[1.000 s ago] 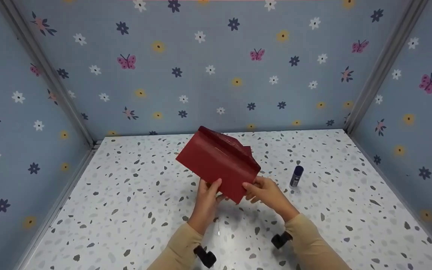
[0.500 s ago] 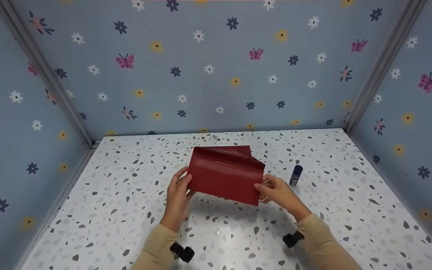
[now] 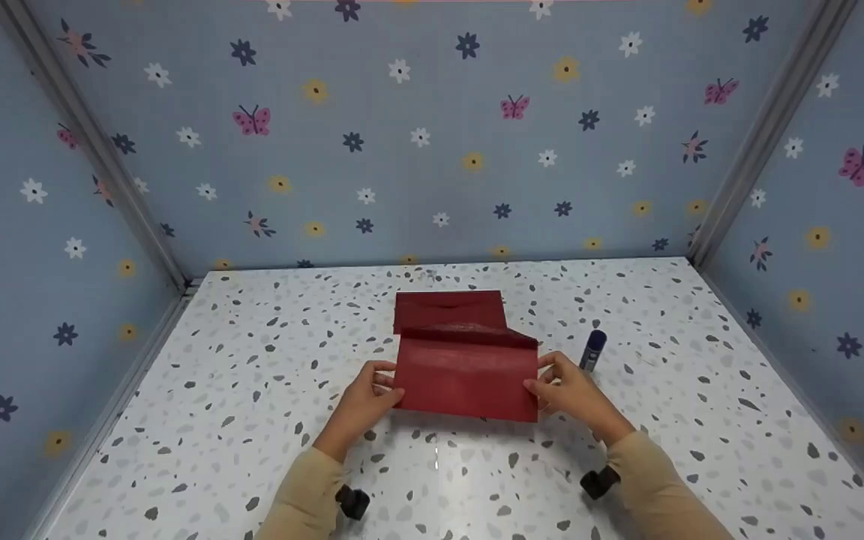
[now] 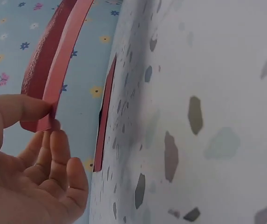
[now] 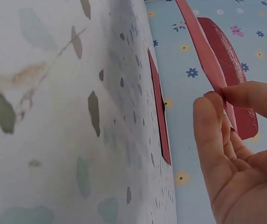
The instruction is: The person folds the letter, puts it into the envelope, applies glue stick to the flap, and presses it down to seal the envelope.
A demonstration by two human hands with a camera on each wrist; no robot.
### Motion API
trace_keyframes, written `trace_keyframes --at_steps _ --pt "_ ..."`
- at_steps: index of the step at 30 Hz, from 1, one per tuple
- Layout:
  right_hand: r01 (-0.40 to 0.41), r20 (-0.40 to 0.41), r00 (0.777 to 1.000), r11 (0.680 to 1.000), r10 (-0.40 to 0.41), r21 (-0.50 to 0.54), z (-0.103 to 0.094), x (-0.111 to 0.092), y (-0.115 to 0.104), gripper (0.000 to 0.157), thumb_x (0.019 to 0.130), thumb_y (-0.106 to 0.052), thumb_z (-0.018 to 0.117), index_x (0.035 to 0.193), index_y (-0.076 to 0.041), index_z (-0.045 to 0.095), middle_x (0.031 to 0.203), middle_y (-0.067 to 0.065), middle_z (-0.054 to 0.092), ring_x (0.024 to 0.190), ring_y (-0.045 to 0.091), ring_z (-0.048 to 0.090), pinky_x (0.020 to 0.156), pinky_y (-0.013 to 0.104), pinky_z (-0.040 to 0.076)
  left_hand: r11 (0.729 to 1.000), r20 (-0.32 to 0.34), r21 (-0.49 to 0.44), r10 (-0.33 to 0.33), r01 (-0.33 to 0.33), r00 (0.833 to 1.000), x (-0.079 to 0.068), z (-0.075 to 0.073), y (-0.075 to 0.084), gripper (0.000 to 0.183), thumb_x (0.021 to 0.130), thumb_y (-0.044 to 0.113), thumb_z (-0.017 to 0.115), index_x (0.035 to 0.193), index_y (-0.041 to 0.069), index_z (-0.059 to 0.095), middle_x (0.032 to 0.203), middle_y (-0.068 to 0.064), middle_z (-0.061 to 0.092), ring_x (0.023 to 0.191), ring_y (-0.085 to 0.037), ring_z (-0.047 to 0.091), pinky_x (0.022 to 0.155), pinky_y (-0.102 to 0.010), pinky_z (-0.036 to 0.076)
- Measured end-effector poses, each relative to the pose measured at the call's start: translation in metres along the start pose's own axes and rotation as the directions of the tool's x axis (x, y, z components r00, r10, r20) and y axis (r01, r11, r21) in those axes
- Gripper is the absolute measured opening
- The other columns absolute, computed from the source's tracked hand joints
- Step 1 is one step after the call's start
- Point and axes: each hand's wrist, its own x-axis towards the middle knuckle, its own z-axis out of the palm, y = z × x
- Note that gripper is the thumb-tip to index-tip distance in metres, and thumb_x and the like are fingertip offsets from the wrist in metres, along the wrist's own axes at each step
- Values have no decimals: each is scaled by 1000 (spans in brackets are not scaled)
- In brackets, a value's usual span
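Remotely, I'm pinching the red envelope point(image 3: 469, 379) by its ends, left hand point(image 3: 364, 399) and right hand point(image 3: 565, 384), holding it raised, nearer than the flat red piece point(image 3: 448, 306); I'm favouring light, even tension.

Head view: high, facing forward-down over counter point(image 3: 252, 390) to back wall point(image 3: 387, 112). Left wrist view: tight on left grip point(image 4: 35, 172), rolled sideways, skimming counter; right wrist view mirrors it at right grip point(image 5: 245, 172). All three share red paper point(image 3: 466, 379).
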Motion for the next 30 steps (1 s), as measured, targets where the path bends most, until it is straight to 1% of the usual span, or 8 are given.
trace_keyframes --at_steps 3,8,12,15,19,23,28,30 --pt "4 26 1000 999 -3 -51 -2 0 3 41 93 -20 73 122 -2 49 92 14 60 70 22 66 61 38 57 992 64 124 -9 1 998 -1 -2 -2 41 94 13 69 130 5 51 106 -7 61 86 -17 60 71 -33 50" --pt "-3 56 998 994 9 -113 -2 2 8 45 89 -19 77 121 -2 50 89 11 61 68 20 64 59 36 56 971 100 240 -24 -1 995 -1 -4 -1 44 91 15 73 128 5 52 105 -6 62 82 -18 59 70 -36 50" --pt "-20 76 997 990 31 -136 -2 3 10 47 88 -18 79 121 -2 49 88 11 61 69 21 65 61 36 56 961 108 276 -27 -4 994 0 -4 1 46 89 14 76 127 3 52 104 -8 64 85 -20 61 73 -39 52" --pt "-27 90 995 989 41 -147 -1 4 11 47 88 -18 78 121 -2 48 87 12 62 68 21 66 62 35 56 955 113 298 -34 -1 993 1 -3 1 47 88 13 77 126 2 52 102 -8 64 83 -20 61 72 -39 52" --pt "-7 100 995 979 28 -205 0 5 15 46 88 -17 77 121 -1 49 83 9 61 64 20 63 59 33 53 944 132 329 -52 6 990 1 0 -1 45 88 13 77 124 1 52 97 -6 64 75 -17 59 67 -35 50" --pt "2 106 994 961 28 -276 1 7 18 47 88 -17 77 122 2 51 79 7 60 61 18 59 57 31 48 942 144 337 -60 8 988 -1 4 -4 42 87 9 75 121 0 53 93 -5 65 71 -16 58 64 -32 49" --pt "-52 83 993 944 83 -325 3 10 16 45 88 -17 77 123 0 55 78 8 61 60 17 58 57 30 46 940 131 340 -77 28 988 -2 7 -2 43 84 6 76 119 -1 53 92 -6 65 72 -17 59 65 -32 50" --pt "-69 72 992 937 99 -344 5 11 14 44 88 -16 77 123 -1 56 79 7 61 60 17 57 57 30 46 929 128 369 -76 24 989 -2 8 0 43 83 7 77 119 -2 54 93 -7 63 75 -18 58 68 -34 51"
